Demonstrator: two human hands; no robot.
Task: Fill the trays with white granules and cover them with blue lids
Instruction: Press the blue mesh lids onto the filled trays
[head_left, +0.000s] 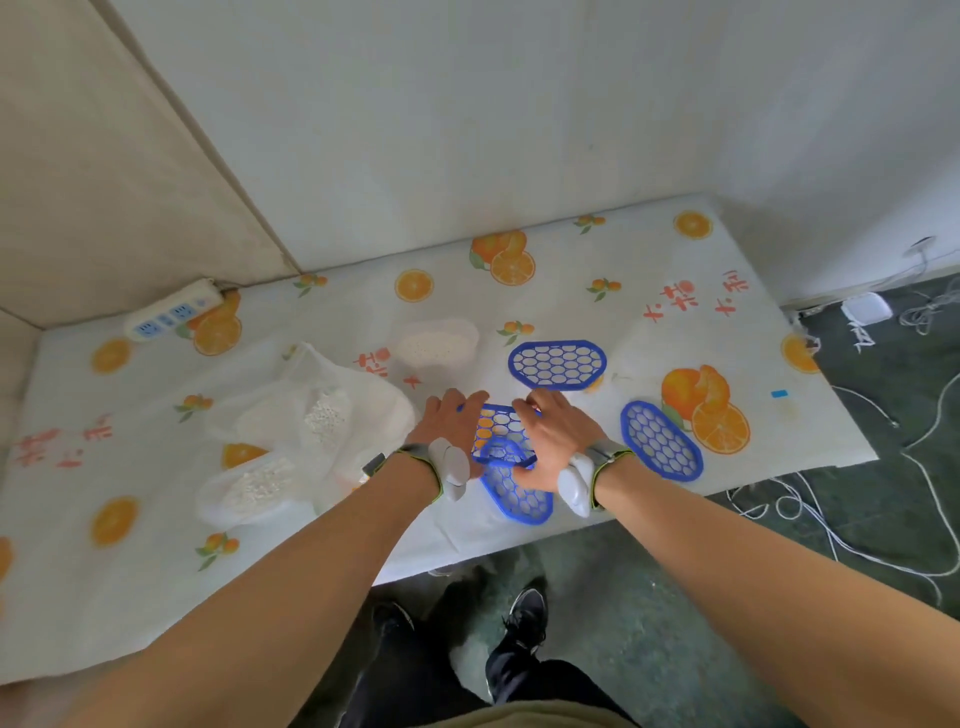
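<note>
Blue lid (500, 427), honeycomb grid, sits between the two hands near the front edge of the table (519, 540), at centre. Orange print of the tablecloth shows through its cells on the left side. Whether a tray lies under it cannot be told.

Left hand (451, 422): on the lid's left edge, fingers extended forward and slightly bent, fingertips at the lid's far left corner. Thumb hidden; firm grip or mere touch cannot be told.

Right hand (555, 435): on the lid's right edge, fingers curled over the far right corner, thumb reaching in toward the lid's near side. It holds the lid at that edge.

Second lid (519, 493) lies just below the held one, partly overlapped by it and by the right hand, reaching the table's front edge. Third lid (661, 440) lies flat right of the right wrist, beside an orange print. Fourth lid (557, 364) lies flat beyond the hands.

Filled tray (437, 343), white granules level inside, stands beyond the left hand, left of the fourth lid. Open plastic bag (332, 410) with granules lies left of the left hand. Another tray (249, 491) with granules sits at the bag's near side.

Both wrists carry a grey band with a white device. Power strip (174, 312) in the far left corner.
</note>
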